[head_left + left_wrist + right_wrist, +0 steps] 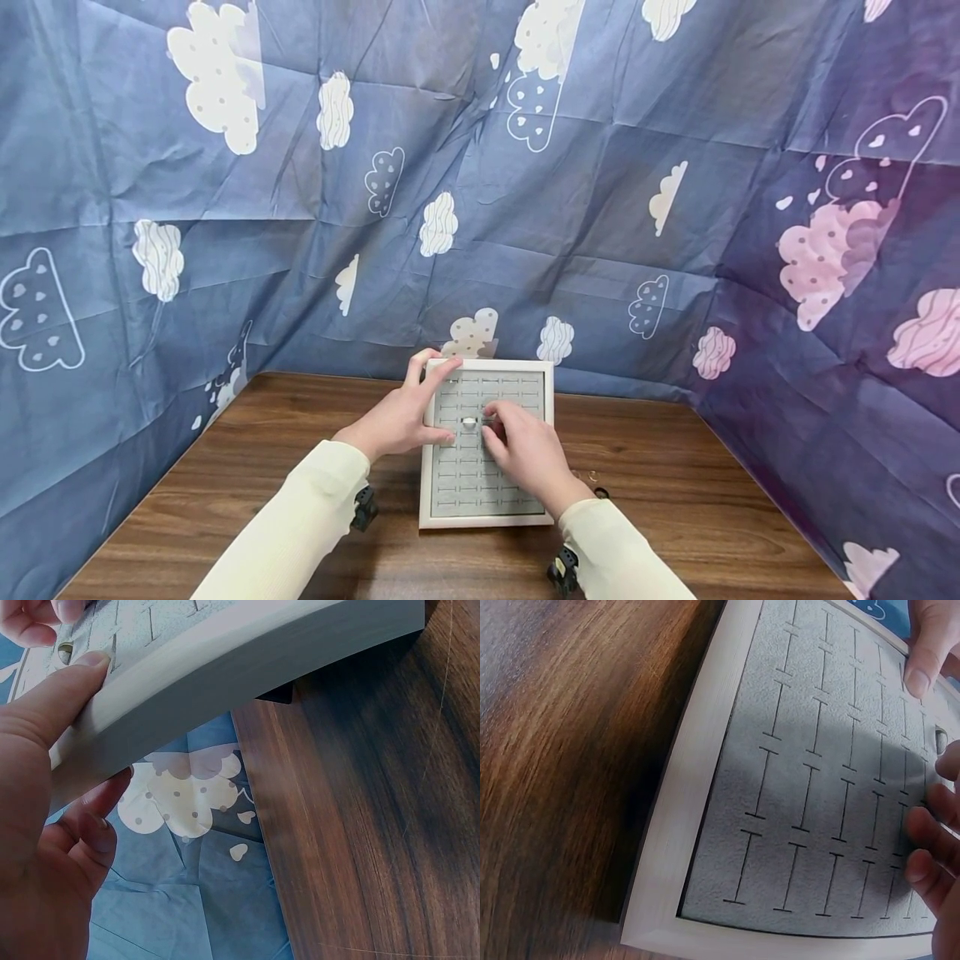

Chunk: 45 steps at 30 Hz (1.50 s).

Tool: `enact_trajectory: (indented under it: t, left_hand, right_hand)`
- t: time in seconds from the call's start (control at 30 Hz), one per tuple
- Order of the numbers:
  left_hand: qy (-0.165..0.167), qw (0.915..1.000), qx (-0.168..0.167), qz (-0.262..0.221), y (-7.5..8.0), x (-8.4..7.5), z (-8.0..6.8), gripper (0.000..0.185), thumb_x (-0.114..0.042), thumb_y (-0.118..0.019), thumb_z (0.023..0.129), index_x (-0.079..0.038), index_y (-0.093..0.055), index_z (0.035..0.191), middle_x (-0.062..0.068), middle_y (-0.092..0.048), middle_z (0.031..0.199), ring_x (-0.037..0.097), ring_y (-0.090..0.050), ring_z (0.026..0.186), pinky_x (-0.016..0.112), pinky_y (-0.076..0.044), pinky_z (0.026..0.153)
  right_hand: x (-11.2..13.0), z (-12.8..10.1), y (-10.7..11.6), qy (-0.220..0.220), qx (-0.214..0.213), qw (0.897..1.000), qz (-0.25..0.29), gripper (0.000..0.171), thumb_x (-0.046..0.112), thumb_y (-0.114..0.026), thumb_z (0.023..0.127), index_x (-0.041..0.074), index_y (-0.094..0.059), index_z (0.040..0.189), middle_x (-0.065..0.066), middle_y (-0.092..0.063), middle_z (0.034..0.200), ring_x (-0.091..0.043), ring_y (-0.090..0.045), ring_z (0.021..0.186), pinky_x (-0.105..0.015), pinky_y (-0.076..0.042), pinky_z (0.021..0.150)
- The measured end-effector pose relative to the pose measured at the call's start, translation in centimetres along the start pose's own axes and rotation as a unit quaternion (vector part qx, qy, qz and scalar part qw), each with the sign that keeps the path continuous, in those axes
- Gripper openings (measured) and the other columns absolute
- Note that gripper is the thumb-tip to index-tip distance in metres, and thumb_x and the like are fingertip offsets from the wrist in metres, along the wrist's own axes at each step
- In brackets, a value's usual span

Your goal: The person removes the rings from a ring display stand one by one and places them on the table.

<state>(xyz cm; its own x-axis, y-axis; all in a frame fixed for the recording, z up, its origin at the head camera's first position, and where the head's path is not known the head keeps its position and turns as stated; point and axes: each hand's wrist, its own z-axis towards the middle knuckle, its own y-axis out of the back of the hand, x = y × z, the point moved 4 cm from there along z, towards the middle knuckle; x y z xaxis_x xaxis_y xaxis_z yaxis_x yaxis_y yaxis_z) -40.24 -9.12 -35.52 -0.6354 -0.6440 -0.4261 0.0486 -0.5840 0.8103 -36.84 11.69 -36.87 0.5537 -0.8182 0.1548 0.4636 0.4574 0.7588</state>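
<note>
A square ring tray (487,521) with a white frame and grey slotted felt lies on the wooden table, its far edge raised. My left hand (431,400) grips its left side, thumb (71,679) on the felt, the other fingers curled round the edge and underneath. A small silver ring (469,422) sits in a slot near the tray's middle. My right hand (495,421) rests on the felt with curled fingertips pinching that ring. The right wrist view shows the tray frame (697,787), the ring (940,739) and my right fingers (930,862).
The brown wooden table (225,467) extends left and right of the tray. Blue cloud-print cloth (480,208) hangs behind and along both sides, close to the tray's far edge. In the left wrist view the cloth (187,795) shows below the tray's side (225,667).
</note>
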Motion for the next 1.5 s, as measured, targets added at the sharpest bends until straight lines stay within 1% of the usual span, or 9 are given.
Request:
enact_trajectory:
  t: [0.17,0.47,0.9,1.13,1.3,1.5]
  left_hand:
    - [-0.003,1.0,-0.001,0.0,0.0,0.0,0.0,0.11,-0.025,-0.094,0.087,-0.03,-0.022,0.17,0.011,-0.012,0.168,0.015,-0.066,0.082,0.034,-0.057,0.081]
    - [0.0,1.0,0.002,0.0,0.1,0.0,0.0,0.11,-0.025,-0.093,0.087,-0.03,-0.022,0.171,0.011,-0.011,0.169,0.015,-0.066,0.082,0.035,-0.057,0.081]
    - [0.005,1.0,0.001,0.003,0.1,0.0,0.0,0.11,-0.025,-0.093,0.087,-0.031,-0.021,0.171,0.009,-0.01,0.169,0.016,-0.066,0.081,0.034,-0.057,0.079]
    - [0.001,1.0,0.002,0.003,0.3,-0.2,0.0,0.11,-0.025,-0.093,0.088,-0.031,-0.02,0.171,0.009,-0.01,0.169,0.016,-0.066,0.081,0.033,-0.057,0.079]
    - [-0.005,1.0,-0.005,0.007,0.2,-0.1,0.0,0.11,-0.024,-0.093,0.087,-0.03,-0.022,0.17,0.01,-0.011,0.168,0.017,-0.065,0.08,0.034,-0.057,0.08]
    - [-0.006,1.0,-0.003,0.005,0.0,0.0,0.0,0.11,-0.025,-0.093,0.088,-0.03,-0.022,0.17,0.01,-0.011,0.169,0.016,-0.063,0.077,0.033,-0.056,0.078]
  right_hand:
    - [0.1,0.1,0.0,0.001,0.001,1.0,-0.006,0.013,0.019,-0.077,0.098,0.016,-0.07,0.108,0.01,-0.06,0.083,-0.006,-0.053,0.072,-0.029,-0.049,0.067]
    - [0.3,0.4,-0.4,0.001,0.004,1.0,-0.014,0.013,0.021,-0.078,0.098,0.018,-0.07,0.108,0.01,-0.061,0.084,-0.007,-0.053,0.072,-0.03,-0.048,0.066]
    - [1.5,0.8,-0.7,0.004,0.012,1.0,-0.02,0.013,0.023,-0.076,0.1,0.018,-0.07,0.11,0.006,-0.071,0.094,-0.011,-0.062,0.078,-0.038,-0.055,0.071]
    - [1.9,1.2,-0.7,0.01,0.016,0.999,-0.028,0.011,0.022,-0.076,0.1,0.019,-0.069,0.108,0.008,-0.066,0.087,-0.008,-0.057,0.072,-0.034,-0.051,0.066]
    - [2.1,1.5,-0.8,0.014,0.021,0.999,-0.037,0.008,0.021,-0.075,0.1,0.019,-0.068,0.104,0.01,-0.063,0.082,-0.007,-0.055,0.069,-0.032,-0.049,0.064]
    - [2.1,1.5,-0.9,0.027,0.019,0.999,-0.037,0.007,0.017,-0.074,0.1,0.017,-0.067,0.099,0.009,-0.062,0.08,-0.006,-0.053,0.067,-0.03,-0.048,0.063]
